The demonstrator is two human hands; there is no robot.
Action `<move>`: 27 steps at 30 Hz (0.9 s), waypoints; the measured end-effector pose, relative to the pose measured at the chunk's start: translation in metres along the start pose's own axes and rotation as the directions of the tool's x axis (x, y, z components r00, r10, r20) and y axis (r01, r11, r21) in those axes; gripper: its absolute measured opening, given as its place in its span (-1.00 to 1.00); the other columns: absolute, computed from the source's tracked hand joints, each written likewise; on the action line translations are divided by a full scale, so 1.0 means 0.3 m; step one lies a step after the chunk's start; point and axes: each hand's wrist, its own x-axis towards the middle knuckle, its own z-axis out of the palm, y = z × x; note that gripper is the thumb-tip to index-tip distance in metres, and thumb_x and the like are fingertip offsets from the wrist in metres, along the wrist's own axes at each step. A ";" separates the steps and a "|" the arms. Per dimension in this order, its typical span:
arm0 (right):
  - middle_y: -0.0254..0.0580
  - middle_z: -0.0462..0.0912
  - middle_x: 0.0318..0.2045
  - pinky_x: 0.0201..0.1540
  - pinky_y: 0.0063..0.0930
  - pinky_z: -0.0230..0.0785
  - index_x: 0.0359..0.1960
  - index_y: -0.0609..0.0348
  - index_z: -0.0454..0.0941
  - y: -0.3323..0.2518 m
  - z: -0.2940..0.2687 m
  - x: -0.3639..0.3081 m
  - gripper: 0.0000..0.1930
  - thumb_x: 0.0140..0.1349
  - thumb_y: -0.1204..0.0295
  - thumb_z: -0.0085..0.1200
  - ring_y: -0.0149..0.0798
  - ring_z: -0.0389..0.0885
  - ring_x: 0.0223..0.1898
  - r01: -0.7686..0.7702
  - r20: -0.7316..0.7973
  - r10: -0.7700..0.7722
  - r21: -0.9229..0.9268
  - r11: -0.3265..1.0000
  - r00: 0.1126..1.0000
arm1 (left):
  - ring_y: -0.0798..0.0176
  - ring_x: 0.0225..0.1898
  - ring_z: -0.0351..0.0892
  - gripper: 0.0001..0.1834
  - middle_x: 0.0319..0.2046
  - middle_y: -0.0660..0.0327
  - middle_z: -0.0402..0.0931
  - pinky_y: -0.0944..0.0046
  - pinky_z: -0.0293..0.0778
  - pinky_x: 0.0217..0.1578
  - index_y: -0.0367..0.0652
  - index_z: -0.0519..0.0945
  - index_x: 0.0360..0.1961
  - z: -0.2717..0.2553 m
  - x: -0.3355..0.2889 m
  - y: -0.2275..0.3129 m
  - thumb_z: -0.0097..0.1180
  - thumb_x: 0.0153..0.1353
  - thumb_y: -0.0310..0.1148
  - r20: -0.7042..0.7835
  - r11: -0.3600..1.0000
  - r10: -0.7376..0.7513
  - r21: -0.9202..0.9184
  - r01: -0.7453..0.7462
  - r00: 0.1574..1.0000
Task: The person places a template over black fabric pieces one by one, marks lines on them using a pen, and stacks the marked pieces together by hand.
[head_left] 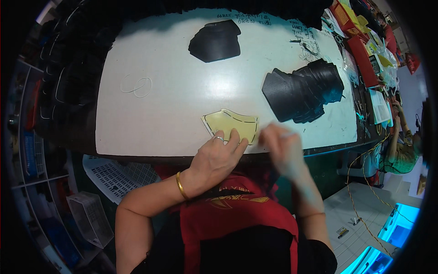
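A yellow pattern template [232, 123] with dark slots along its edges lies near the front edge of the white table board [150, 123]. A dark piece shows a little under its left side. My left hand [216, 153], with a ring and a gold bangle, presses the template down with spread fingertips. Just right of the template, my right hand [285, 148] hovers, blurred by motion. Its fingers look curled, but whether they hold anything is hidden in the smear.
A fanned stack of black cut pieces [303, 91] lies on the right, a smaller black pile [216, 41] at the back. A loose white thread [137, 86] rests at left. Red bins [362, 59] line the far right. Black material [68, 68] hangs at left.
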 end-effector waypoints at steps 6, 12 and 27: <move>-0.01 0.73 -0.22 -0.06 -0.13 0.54 -0.21 0.17 0.68 0.039 0.044 0.196 -0.77 0.42 0.28 0.08 0.09 0.72 -0.13 -0.236 0.106 0.245 -0.093 0.967 0.964 | 0.16 -0.33 0.62 -0.75 -0.29 0.18 0.56 0.35 0.55 -0.49 -0.19 0.64 -0.16 0.022 0.015 -0.054 0.15 0.12 -0.39 -0.073 0.997 0.062 -0.031 -0.065 0.995; -0.09 0.73 -0.34 -0.20 -0.07 0.52 -0.16 0.10 0.72 0.175 -0.057 0.115 -0.73 0.31 0.18 0.26 0.08 0.71 -0.24 -0.136 -0.126 0.133 -0.011 0.991 0.983 | 0.08 -0.31 0.62 -0.74 -0.20 0.17 0.60 0.16 0.62 -0.38 -0.17 0.66 -0.09 0.062 0.139 -0.201 0.21 0.19 -0.39 -0.278 0.973 0.142 -0.137 -0.186 0.950; -0.07 0.76 -0.41 -0.28 -0.41 0.55 -0.12 0.15 0.74 0.107 0.017 0.143 -0.84 0.37 0.36 0.24 -0.14 0.78 -0.40 -0.178 0.108 0.155 0.263 0.948 0.982 | 0.01 -0.12 0.69 -0.78 -0.23 0.11 0.66 0.12 0.66 -0.15 -0.27 0.71 -0.24 -0.005 -0.036 -0.129 0.33 0.02 -0.54 -0.212 0.941 -0.121 -0.334 0.045 0.970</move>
